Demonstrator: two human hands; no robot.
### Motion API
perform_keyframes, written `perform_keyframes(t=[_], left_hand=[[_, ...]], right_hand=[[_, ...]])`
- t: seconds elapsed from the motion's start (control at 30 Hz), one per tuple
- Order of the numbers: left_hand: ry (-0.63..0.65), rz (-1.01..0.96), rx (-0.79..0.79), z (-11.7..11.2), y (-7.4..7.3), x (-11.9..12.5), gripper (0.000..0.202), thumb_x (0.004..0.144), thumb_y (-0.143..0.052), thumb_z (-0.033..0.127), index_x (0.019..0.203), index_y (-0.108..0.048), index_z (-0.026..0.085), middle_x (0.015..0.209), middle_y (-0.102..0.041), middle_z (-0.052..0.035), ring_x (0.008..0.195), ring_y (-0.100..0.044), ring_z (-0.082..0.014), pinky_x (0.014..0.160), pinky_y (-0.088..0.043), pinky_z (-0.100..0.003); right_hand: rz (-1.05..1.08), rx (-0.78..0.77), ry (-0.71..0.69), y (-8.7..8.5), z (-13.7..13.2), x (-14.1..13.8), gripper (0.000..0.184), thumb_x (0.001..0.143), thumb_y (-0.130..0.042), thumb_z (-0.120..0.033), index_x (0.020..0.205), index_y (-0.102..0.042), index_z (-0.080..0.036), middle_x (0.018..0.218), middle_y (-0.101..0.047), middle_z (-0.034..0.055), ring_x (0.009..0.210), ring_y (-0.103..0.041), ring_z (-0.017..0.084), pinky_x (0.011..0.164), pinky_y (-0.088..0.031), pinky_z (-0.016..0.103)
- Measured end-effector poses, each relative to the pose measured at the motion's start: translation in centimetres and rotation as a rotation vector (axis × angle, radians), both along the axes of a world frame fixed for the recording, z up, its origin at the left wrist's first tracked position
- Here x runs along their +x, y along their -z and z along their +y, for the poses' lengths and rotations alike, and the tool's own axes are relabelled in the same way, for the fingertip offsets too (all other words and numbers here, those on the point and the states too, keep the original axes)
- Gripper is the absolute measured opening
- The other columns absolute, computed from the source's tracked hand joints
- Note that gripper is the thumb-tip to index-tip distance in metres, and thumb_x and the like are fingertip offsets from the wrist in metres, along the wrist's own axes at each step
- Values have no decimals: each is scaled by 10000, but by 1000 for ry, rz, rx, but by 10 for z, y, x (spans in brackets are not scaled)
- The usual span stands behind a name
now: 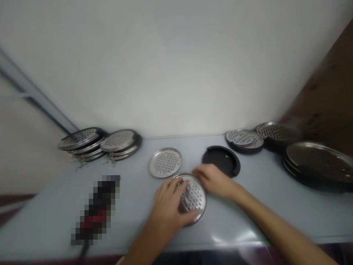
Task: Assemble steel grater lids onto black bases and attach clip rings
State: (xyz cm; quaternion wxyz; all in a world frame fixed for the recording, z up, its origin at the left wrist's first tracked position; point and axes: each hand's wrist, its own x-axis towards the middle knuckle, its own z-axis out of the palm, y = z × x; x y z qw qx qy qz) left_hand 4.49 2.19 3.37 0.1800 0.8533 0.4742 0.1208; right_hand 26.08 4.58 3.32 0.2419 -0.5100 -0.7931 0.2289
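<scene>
A round perforated metal disc (194,197) lies on the pale table (143,221) near its front edge. My left hand (170,206) rests on the disc's left side, fingers curled over its face and rim. My right hand (213,180) grips the disc's upper right rim with bent fingers. Just behind lies a second perforated metal disc (164,162), flat and untouched. A black round holder (221,160) with a raised rim sits close behind my right hand.
Two stacks of metal discs (99,143) stand at the back left by the wall. More perforated discs (245,140) and a stack of plain metal plates (317,162) sit at the back right. A blurred-out dark and red object (96,211) lies at the front left.
</scene>
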Motion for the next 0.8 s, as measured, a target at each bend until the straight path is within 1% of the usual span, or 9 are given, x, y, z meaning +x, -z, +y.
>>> perform_keyframes(t=[0.1, 0.23, 0.33, 0.43, 0.53, 0.6, 0.8], left_hand=[[39, -13, -30, -1, 0, 10, 758, 668, -873, 374, 1367, -626, 214, 1452, -586, -137, 1343, -494, -399, 1144, -367, -594], [58, -113, -27, -2, 8, 13, 838, 670, -868, 361, 1432, -551, 214, 1452, -575, -144, 1345, -495, -384, 1170, -337, -587], [28, -229, -61, -5, 15, 11, 992, 664, -867, 334, 1533, -405, 213, 1467, -552, -149, 1360, -483, -371, 1183, -320, -572], [-30, -336, -154, -7, 19, 9, 1170, 646, -871, 301, 1611, -213, 237, 1454, -551, -142, 1349, -494, -364, 1165, -345, -560], [-47, -398, -203, -5, 19, 6, 1233, 659, -856, 282, 1631, -98, 263, 1443, -551, -131, 1332, -506, -349, 1154, -358, -554], [-43, -389, -189, -1, 17, 3, 1226, 666, -849, 280, 1631, -93, 249, 1440, -551, -138, 1332, -505, -347, 1157, -352, -555], [-19, -237, -67, 11, 16, -9, 1107, 705, -831, 287, 1611, -205, 178, 1483, -534, -181, 1365, -489, -348, 1155, -368, -524]], right_hand=[[26, -9, 0, -2, 0, 0, 313, 920, -458, -18, 1003, -739, -128, 980, -772, 98, 923, -712, 190, 843, -495, 255], [46, -10, 1, -3, -1, -1, 274, 938, -482, -54, 973, -742, -135, 951, -770, 93, 877, -707, 187, 812, -498, 253], [60, -6, 2, -2, -1, -1, 271, 946, -483, -64, 987, -742, -132, 959, -769, 99, 889, -705, 194, 828, -498, 267], [67, -3, 5, -1, -1, -1, 268, 951, -485, -71, 993, -743, -131, 966, -768, 103, 902, -705, 200, 835, -496, 279], [68, -2, 4, -1, -1, 0, 263, 950, -491, -74, 975, -744, -140, 950, -765, 92, 883, -699, 194, 822, -492, 276], [66, -3, -1, 0, 0, 0, 261, 947, -492, -71, 969, -742, -142, 939, -762, 86, 873, -695, 190, 817, -492, 271], [60, -3, -16, 4, 1, 0, 257, 955, -491, -76, 1007, -735, -137, 981, -760, 97, 910, -696, 192, 855, -489, 271]])
